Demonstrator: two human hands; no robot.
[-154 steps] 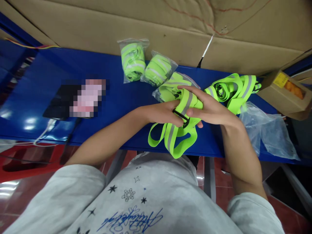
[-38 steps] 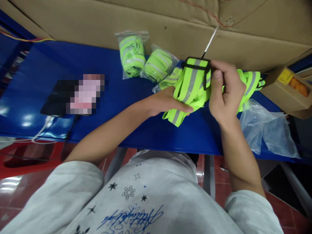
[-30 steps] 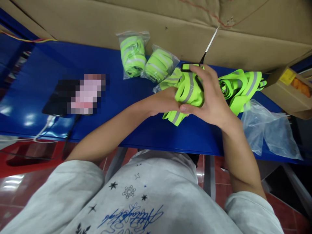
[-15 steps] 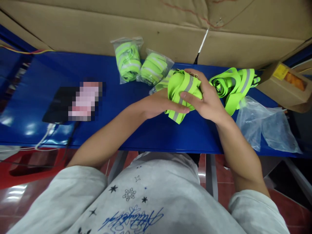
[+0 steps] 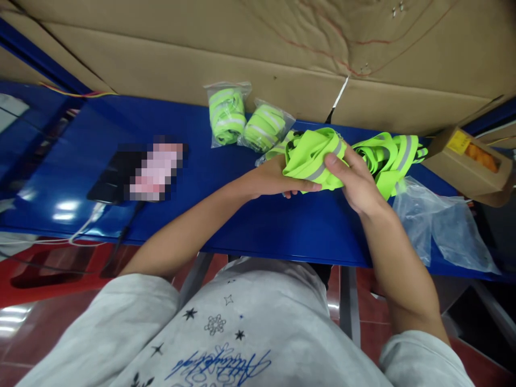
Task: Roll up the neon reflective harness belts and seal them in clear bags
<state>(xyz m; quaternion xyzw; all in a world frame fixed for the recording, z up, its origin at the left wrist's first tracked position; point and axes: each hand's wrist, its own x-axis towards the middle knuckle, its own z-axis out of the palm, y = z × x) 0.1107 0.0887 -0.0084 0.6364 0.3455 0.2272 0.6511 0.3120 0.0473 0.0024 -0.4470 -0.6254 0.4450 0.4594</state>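
A bundled neon-yellow reflective strap (image 5: 312,153) with grey stripes is held between both my hands above the table. My left hand (image 5: 274,176) grips it from the left and beneath, with the thumb along its lower edge. On the right side, my right hand (image 5: 358,180) is closed round it, thumb pressing on top. Behind the bundle lie two clear bags of rolled straps, one bag (image 5: 227,118) upright and another bag (image 5: 264,128) beside it. More neon straps, partly hidden, show behind my left hand. Loose reflective straps (image 5: 391,156) are heaped just beyond my right hand.
Clear plastic bags (image 5: 455,231) lie at the table's right front. An open cardboard box (image 5: 471,161) with something orange inside stands farther right. On the left are a black device (image 5: 115,174) with cables and a blurred-out phone-like object (image 5: 155,172). Cardboard (image 5: 193,48) walls the back of the blue table.
The strap bundle has been turned and folded more compactly; its hanging end is tucked up. My right thumb has shifted over it. The whole view has tilted slightly.
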